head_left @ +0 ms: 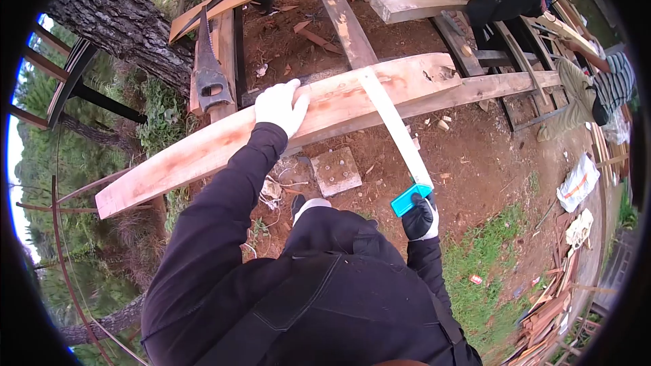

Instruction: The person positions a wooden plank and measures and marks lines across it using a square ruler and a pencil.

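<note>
The palm of the gloved left hand (280, 107) is hidden against the pale, reddish-grained plank (196, 146); its thumb stands apart from the fingers. The right hand (420, 219), in a black-and-white glove, pinches the turquoise stock (405, 202) of a square, its far fingers out of sight. The straight white blade (392, 119) crosses the plank, its markings too faint to read. The plank lies over rough timbers, tapering leftward, its right end ragged. Beyond it rests a toothed handsaw (209, 71); a person in stripes (616, 85) is partly cut off.

A handsaw (211, 83) lies behind the plank (224, 137).
</note>
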